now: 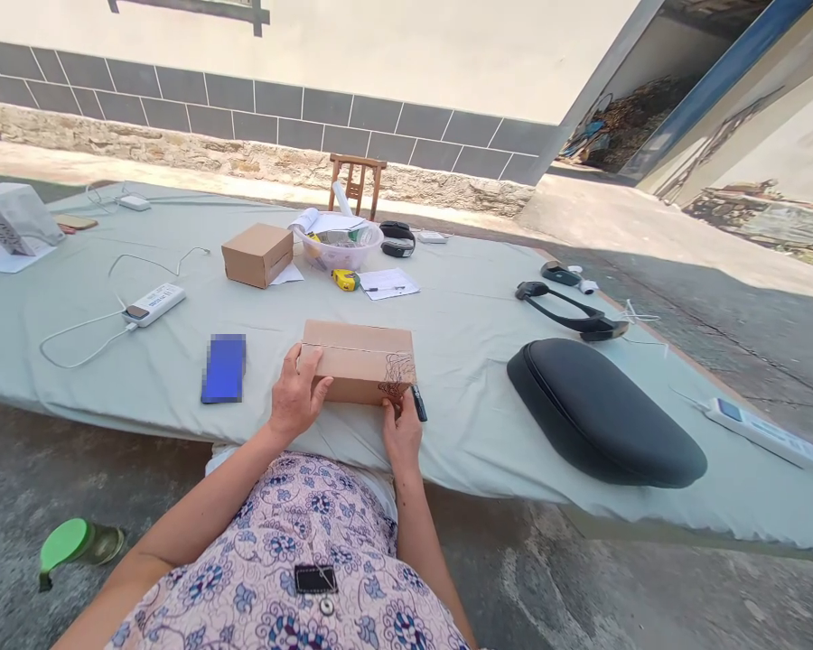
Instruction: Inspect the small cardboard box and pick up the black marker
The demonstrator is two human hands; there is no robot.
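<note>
Box (359, 361) sits near the front edge of the desk (467, 361), grasped at its ends by left hand (296, 397) and right hand (401, 438), presumably for steadiness, black marker (419, 404) perhaps tucked in the latter.

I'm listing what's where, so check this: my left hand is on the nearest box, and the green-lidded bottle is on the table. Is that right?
Not quite: the bottle is on the ground, not on the table, as the head view shows. Your left hand is on the nearest box, as you said.
</note>
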